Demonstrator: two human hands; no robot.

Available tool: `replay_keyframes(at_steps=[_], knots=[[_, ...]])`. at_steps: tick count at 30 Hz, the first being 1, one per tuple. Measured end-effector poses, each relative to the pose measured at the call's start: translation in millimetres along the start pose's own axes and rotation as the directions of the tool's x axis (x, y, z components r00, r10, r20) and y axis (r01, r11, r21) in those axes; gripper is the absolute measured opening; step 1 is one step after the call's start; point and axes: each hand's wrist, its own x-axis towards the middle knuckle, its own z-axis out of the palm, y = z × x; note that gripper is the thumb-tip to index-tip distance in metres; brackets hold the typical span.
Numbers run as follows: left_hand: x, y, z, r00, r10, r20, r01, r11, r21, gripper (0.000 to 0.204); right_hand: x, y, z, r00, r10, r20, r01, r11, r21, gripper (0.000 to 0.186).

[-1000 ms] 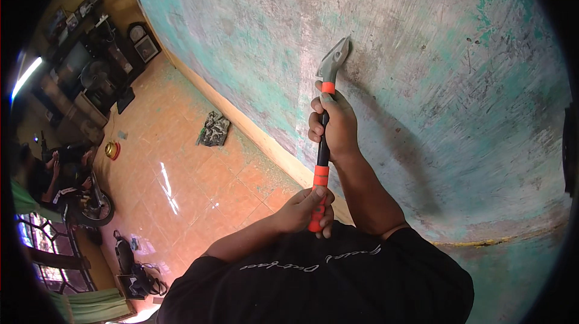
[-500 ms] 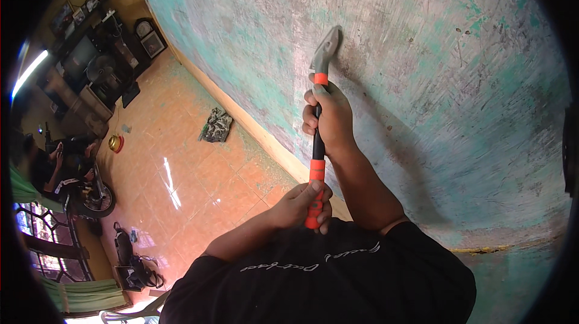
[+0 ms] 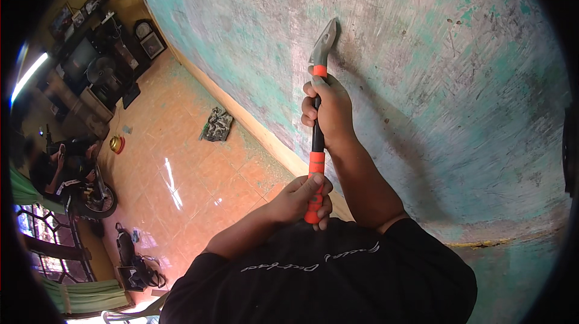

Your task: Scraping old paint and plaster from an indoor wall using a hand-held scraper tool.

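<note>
Both my hands are closed round a long-handled scraper (image 3: 318,126) with a grey head, a black shaft and orange grips. My right hand (image 3: 330,104) wraps the shaft just below the head. Lower down, my left hand (image 3: 306,196) grips the orange end close to my chest. The scraper's head tip lies at the wall (image 3: 398,40), whose turquoise paint is worn to grey and streaked with scratches. Whether the edge touches the surface I cannot tell for sure.
Paint flakes lie on the orange tiled floor (image 3: 199,173) along the wall's foot. A crumpled camouflage cloth (image 3: 216,124) rests there. Further left are a gold-coloured pot (image 3: 117,144), a motorcycle (image 3: 96,197), a seated person (image 3: 51,167), a fan (image 3: 101,71) and a black bag (image 3: 145,273).
The scraper and both my hands have moved slightly upward along the wall. The seated person's hands have shifted a little.
</note>
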Motion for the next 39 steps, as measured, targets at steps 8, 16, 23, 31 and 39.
replay_keyframes(at_steps=[8,16,23,31,39], knots=[[0,1,0,1.0,-0.01,0.008,0.009,0.999,0.039,0.047,-6,-1,0,1.0,-0.008,-0.02,0.008,1.0,0.0,0.023],[-5,3,5,0.999,-0.029,0.025,0.028,0.999,0.027,0.046,-11,-1,-1,0.999,-0.008,-0.033,0.008,1.0,0.001,0.019],[-3,5,4,1.0,-0.004,0.008,0.004,0.998,0.058,0.047,-7,-2,1,0.999,-0.019,-0.037,0.018,1.0,-0.012,0.029],[-7,4,-2,0.999,-0.023,0.041,0.021,0.999,0.031,0.042,-8,1,1,0.999,-0.02,-0.04,0.021,0.999,0.03,0.023],[-10,9,2,0.997,-0.031,0.074,0.031,1.0,0.003,0.044,-12,-1,4,0.998,-0.02,-0.058,0.021,0.999,0.027,0.03]])
